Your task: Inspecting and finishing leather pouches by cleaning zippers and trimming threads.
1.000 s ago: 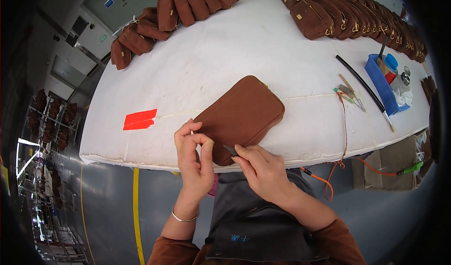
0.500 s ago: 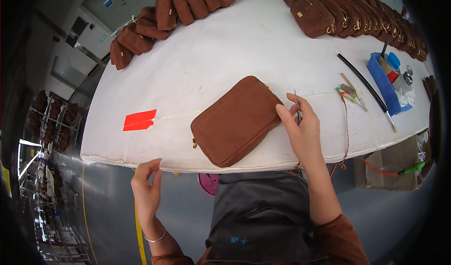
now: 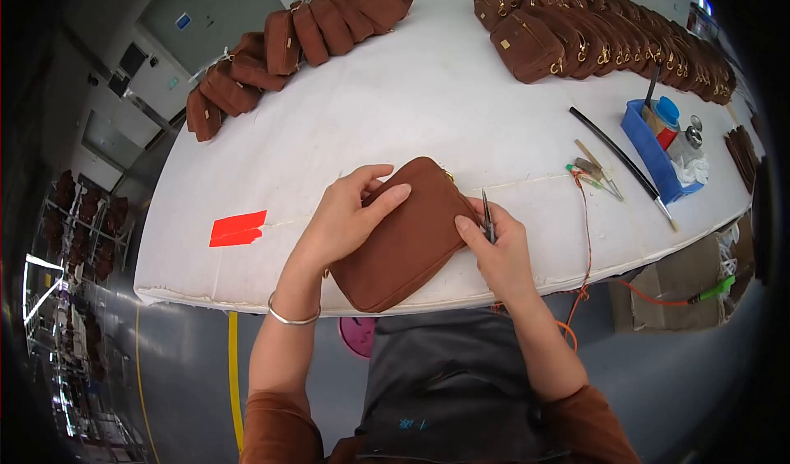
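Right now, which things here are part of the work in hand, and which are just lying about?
In hand:
- brown pouch, under the left hand
- small metal tool, held in the right hand

Lying about:
- rows of brown pouches
- blue tray
- black tube
- red tag

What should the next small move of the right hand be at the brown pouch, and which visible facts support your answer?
Probably bringing the tips of the small snips onto the pouch's right edge. The left hand lies flat on the brown pouch, pinning it to the white table, while the right hand holds the snips upright beside that edge, its thumb touching the fabric. What they would cut cannot be made out.
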`<state>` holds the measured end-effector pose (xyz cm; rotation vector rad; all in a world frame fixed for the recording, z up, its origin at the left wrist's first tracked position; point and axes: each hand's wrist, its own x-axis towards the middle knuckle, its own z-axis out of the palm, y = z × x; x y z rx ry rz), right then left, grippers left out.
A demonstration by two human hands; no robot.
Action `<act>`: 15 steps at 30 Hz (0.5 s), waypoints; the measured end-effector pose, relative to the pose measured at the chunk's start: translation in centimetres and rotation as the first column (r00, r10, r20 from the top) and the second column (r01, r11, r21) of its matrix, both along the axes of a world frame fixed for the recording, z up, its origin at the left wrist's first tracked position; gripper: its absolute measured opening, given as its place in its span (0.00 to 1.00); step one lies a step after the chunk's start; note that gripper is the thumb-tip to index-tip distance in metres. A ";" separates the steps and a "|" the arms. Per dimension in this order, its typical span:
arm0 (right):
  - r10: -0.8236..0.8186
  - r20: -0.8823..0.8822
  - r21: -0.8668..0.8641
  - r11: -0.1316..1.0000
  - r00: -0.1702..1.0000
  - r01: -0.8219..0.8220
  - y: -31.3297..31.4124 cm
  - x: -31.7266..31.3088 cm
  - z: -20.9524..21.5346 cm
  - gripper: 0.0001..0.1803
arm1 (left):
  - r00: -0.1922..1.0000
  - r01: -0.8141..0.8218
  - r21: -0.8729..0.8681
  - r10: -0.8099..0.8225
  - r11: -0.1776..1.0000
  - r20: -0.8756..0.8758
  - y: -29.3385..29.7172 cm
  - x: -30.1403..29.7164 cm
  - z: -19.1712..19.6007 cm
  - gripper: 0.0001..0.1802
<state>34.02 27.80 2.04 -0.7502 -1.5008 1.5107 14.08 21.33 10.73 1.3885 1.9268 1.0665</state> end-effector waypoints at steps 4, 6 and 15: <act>0.030 -0.095 -0.016 0.999 0.995 -0.032 -1.8 0.5 1.2 0.20 | 0.976 0.136 -0.137 -0.109 0.981 0.190 1.4 1.1 2.6 0.29; 0.008 -0.141 0.017 1.000 0.990 -0.006 -2.8 0.6 2.0 0.21 | 0.957 0.163 -0.145 -0.121 0.976 0.262 1.5 1.5 3.6 0.28; -0.008 -0.086 0.319 0.947 0.996 0.035 -3.9 1.9 4.0 0.22 | 0.850 0.396 0.139 -0.420 0.908 0.318 0.1 2.3 7.9 0.27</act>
